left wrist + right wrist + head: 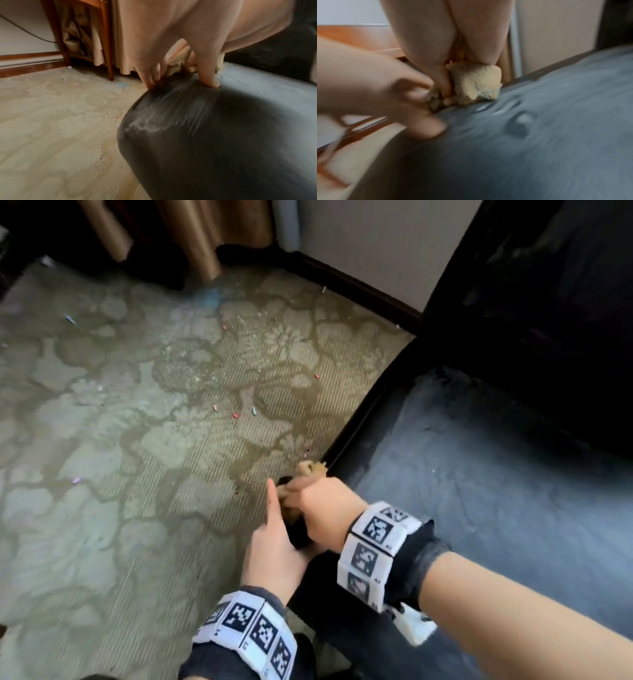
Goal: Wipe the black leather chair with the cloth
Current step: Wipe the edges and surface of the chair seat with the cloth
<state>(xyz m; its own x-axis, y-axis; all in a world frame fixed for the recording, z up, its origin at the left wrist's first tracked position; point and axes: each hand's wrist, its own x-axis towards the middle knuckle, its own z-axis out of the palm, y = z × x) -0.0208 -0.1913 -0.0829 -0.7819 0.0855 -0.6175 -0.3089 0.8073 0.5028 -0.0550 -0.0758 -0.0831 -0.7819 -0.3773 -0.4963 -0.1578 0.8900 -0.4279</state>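
Cloth: small tan wad at the left front corner of the black leather chair, lower centre of the head view, sitting right on the seat's edge where it drops to the carpet.

Left to right, head view: left hand at lower centre-left, forefinger straight and pointing up-frame, its other fingers hidden under the right hand. Right hand just beside it, touching, knuckles up, bunched over the cloth. The seat stretches away to the right and upper right; its long side edge runs diagonally up-frame.

Key relation: the cloth lies directly under the right fingers, so the right hand is the working one. Unwiped seat lies to the right of the wad, so the next stroke probably goes that way.

Left wrist view adds: left fingertips straight, pressing on the rounded corner; pale dusty streaks on the leather below.

Right wrist view adds: right fingers curled, pinching the cloth's waffle weave against the seat; blurred.
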